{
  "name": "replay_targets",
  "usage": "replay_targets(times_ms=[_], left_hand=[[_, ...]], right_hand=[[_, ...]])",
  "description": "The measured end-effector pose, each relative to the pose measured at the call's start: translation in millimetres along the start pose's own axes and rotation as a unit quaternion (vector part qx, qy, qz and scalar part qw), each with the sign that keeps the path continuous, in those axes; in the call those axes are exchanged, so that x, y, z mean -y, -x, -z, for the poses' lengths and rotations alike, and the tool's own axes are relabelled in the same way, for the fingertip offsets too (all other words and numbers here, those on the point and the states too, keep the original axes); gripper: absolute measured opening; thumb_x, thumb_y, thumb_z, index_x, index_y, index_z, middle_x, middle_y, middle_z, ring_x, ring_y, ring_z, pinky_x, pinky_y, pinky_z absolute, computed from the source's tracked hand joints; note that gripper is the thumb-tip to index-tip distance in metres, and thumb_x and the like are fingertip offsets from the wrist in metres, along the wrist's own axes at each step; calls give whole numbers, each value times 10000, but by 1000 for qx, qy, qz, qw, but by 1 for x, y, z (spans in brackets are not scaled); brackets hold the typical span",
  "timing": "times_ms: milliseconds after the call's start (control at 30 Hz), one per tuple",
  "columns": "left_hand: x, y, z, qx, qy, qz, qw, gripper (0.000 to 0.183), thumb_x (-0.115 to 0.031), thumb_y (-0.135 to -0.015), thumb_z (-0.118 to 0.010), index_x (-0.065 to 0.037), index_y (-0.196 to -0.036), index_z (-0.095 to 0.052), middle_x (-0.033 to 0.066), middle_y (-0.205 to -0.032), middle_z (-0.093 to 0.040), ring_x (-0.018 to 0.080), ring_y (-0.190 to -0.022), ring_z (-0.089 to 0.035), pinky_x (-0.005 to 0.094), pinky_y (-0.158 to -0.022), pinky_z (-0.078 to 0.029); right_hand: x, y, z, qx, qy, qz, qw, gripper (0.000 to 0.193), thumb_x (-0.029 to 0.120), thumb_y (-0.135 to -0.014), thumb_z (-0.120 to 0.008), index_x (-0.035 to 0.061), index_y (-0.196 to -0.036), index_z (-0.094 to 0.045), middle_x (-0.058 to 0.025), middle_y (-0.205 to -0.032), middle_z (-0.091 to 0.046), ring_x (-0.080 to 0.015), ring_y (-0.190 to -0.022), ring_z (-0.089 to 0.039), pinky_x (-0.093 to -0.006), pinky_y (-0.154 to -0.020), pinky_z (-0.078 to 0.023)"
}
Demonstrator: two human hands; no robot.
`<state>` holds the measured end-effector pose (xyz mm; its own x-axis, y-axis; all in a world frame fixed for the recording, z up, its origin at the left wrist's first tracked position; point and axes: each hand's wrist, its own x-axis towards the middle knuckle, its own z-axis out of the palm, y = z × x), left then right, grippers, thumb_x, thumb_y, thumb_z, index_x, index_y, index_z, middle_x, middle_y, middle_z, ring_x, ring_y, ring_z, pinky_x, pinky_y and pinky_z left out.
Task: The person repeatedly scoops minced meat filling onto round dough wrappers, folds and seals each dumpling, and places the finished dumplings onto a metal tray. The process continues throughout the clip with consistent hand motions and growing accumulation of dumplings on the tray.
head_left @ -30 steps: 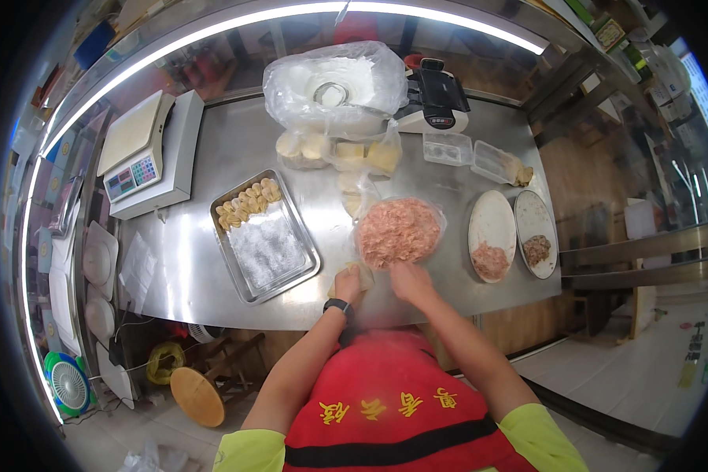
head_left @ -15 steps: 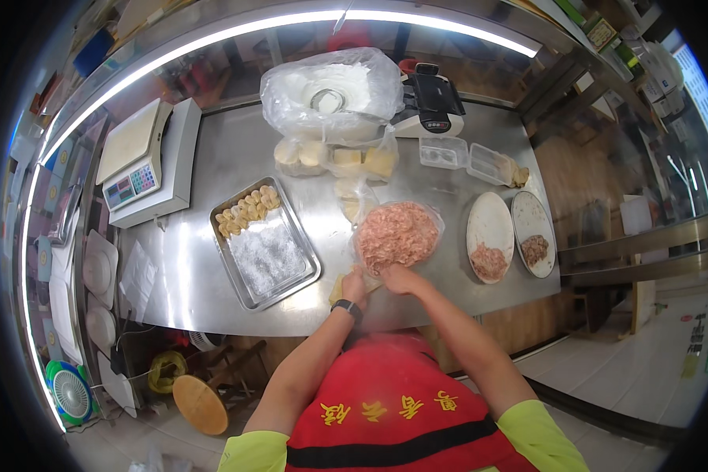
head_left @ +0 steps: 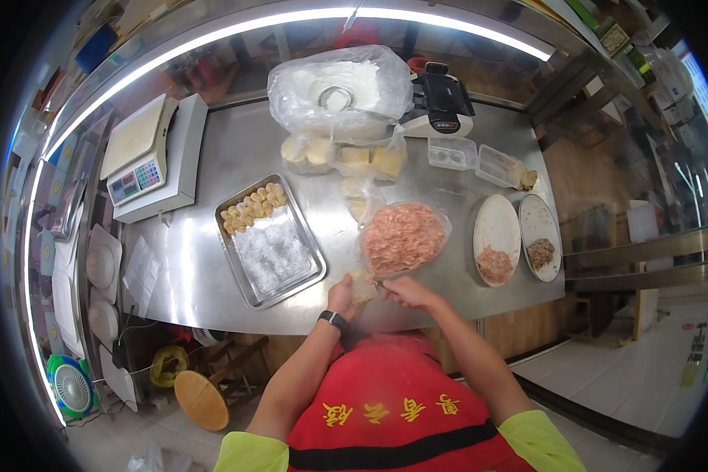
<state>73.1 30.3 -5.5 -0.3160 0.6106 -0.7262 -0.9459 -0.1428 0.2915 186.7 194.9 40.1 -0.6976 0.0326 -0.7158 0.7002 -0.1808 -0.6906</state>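
Observation:
My left hand [head_left: 342, 297] holds pale yellow dumpling wrappers [head_left: 363, 288] near the table's front edge. Beside it, my right hand [head_left: 407, 292] grips a thin spreader [head_left: 380, 285], its tip at the wrapper with a bit of pink on it; the tool's exact kind is too small to tell. Just beyond both hands lies a mound of pink minced meat [head_left: 404, 237] on clear plastic. To the left, a steel tray [head_left: 318, 270] carries several folded dumplings [head_left: 253, 207] in rows at its far end, with white flour over the rest.
A digital scale [head_left: 140, 149] stands far left. At the back are a plastic-lined tub of flour [head_left: 338, 82], bagged wrapper stacks [head_left: 370, 161] and a black-and-white machine [head_left: 440, 98]. Clear plastic boxes [head_left: 452, 153] and two oval plates [head_left: 495, 220] with meat sit right.
My right hand has drawn back from the meat's near edge toward me, and the spreader now shows at the wrapper. My left hand has shifted slightly left and turned, lifting the wrapper into view.

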Motion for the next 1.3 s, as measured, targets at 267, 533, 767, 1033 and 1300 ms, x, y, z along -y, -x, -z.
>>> replay_targets(times_ms=[267, 533, 767, 1033, 1300], left_hand=[[-5, 2, -3, 33, 79, -13, 996, 424, -288, -1016, -285, 40, -1200, -479, 172, -1152, -575, 307, -1034, -571, 444, -944, -444], [-30, -4, 4, -14, 76, -83, 994, 349, -274, -989, -424, 30, -1111, -543, 152, -1041, -625, 263, -922, -622, 403, -818, -501], [7, -46, 6, -102, -96, -89, 986, 391, -300, -984, -445, 60, -965, -596, 120, -869, -642, 223, -743, -644, 360, -659, -522], [14, -42, -28, -89, -91, -98, 987, 357, -262, -993, -420, 75, -992, -540, 144, -892, -603, 254, -777, -618, 394, -705, -500], [15, -46, -14, -29, -38, -73, 996, 371, -252, -1011, -365, 82, -1030, -525, 161, -968, -597, 275, -854, -612, 417, -775, -500]], right_hand=[[12, 20, -65, -268, 371, 110, 882, 366, 393, -860, -535, 45, -819, -641, -198, -767, -636, -389, -745, -599, -452, -647, -463], [-28, 19, -7, -190, 168, 111, 961, 433, 398, -893, -527, 8, -790, -683, -118, -711, -640, -190, -691, -593, -346, -665, -465], [-10, -26, 7, -223, 158, 21, 962, 490, 415, -906, -463, -1, -742, -665, -103, -601, -595, -216, -545, -547, -364, -570, -455], [-22, -51, -3, -187, 152, 74, 968, 476, 374, -930, -410, -3, -762, -646, -101, -658, -610, -226, -616, -561, -352, -608, -449], [-27, -44, -4, -145, 111, 128, 975, 486, 391, -941, -409, 15, -752, -652, -70, -643, -585, -188, -560, -521, -328, -534, -406]])
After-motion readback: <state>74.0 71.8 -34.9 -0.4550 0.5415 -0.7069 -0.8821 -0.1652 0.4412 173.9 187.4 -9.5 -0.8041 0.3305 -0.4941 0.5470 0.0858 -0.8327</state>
